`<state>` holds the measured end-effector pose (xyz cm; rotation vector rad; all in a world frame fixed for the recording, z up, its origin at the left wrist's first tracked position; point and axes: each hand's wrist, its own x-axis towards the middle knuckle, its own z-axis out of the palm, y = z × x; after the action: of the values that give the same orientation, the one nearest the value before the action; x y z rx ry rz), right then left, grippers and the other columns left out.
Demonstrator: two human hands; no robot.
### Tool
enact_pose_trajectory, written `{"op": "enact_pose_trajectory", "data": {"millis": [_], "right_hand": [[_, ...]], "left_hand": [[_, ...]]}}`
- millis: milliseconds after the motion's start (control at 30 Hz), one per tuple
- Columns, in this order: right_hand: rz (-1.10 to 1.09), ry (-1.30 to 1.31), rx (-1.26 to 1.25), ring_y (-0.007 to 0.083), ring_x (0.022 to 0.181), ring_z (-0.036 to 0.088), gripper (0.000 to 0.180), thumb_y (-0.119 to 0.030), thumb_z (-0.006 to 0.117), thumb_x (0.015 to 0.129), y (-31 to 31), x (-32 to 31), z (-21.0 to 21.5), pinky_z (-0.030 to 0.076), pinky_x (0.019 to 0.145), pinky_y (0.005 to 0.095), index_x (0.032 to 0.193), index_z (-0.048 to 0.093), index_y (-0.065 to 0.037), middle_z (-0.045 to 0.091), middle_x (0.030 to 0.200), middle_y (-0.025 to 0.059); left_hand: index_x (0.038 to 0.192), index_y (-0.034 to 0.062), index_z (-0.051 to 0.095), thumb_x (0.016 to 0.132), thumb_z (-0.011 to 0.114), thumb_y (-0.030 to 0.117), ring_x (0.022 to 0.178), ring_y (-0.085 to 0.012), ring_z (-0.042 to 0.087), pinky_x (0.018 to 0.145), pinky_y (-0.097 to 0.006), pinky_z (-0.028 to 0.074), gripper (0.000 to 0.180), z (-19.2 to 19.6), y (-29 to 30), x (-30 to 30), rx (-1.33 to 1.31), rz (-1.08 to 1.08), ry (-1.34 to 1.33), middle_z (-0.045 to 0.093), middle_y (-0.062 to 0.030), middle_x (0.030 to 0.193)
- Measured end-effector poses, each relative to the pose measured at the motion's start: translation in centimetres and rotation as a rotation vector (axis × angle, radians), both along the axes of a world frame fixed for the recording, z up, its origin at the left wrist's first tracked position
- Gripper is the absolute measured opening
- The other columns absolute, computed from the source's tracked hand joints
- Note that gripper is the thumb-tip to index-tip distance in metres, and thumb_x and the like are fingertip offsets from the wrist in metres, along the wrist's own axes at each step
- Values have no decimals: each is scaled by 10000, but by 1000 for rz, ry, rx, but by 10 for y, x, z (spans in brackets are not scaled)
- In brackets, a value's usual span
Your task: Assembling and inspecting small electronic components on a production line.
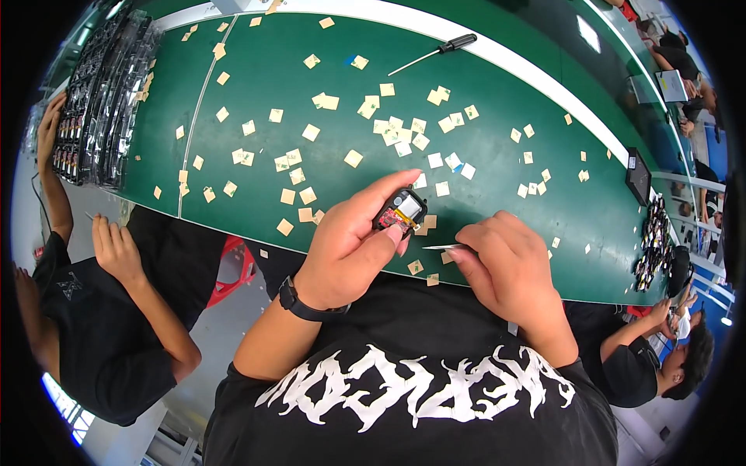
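Note:
My left hand (353, 237) is closed around a small black electronic device (402, 211). Its open face shows a pale square part like a screen and a red circuit board, and my thumb presses on the lower edge. To the right, my right hand (505, 260) pinches a pair of tweezers (443, 248), thin and silvery. The tweezers' pointed end is directed left at the device without touching it; the rest lies hidden in my fingers. Beneath both hands is the green table (256, 186), strewn with small square beige stickers (311, 132).
A black-handled screwdriver (447, 46) lies toward the far edge. Stacked clear trays (105, 101) of black parts stand at the left end. At the right end are a black box (639, 177) and a heap of small devices (653, 245). Co-workers sit on both sides.

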<state>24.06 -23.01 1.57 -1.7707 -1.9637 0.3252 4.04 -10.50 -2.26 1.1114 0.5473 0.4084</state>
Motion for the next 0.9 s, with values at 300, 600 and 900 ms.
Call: {"op": "enact_pose_trajectory", "data": {"millis": [300, 600, 900], "right_hand": [[122, -129, 210, 208, 704, 602, 266, -75, 786, 694, 12, 9, 9, 495, 569, 332, 934, 676, -48, 667, 900, 51], [269, -276, 239, 179, 716, 595, 243, -97, 705, 658, 25, 8, 16, 458, 525, 293, 892, 687, -35, 651, 883, 55], [317, -201, 228, 176, 724, 594, 267, -85, 734, 639, 30, 12, 16, 450, 523, 291, 895, 683, -29, 646, 877, 54]], "left_hand": [[1449, -17, 529, 919, 477, 114, 732, -71, 537, 600, -198, 413, 548, 1, 0, 0, 34, -17, 6, 622, -45, 967], [1350, -22, 623, 929, 470, 122, 774, -94, 574, 688, -243, 479, 471, -2, 5, -3, 192, -86, 6, 685, -77, 1076], [1321, -29, 625, 928, 468, 78, 813, -105, 616, 717, -241, 497, 437, -3, 6, -4, 260, -99, -1, 708, -103, 1166]]}}
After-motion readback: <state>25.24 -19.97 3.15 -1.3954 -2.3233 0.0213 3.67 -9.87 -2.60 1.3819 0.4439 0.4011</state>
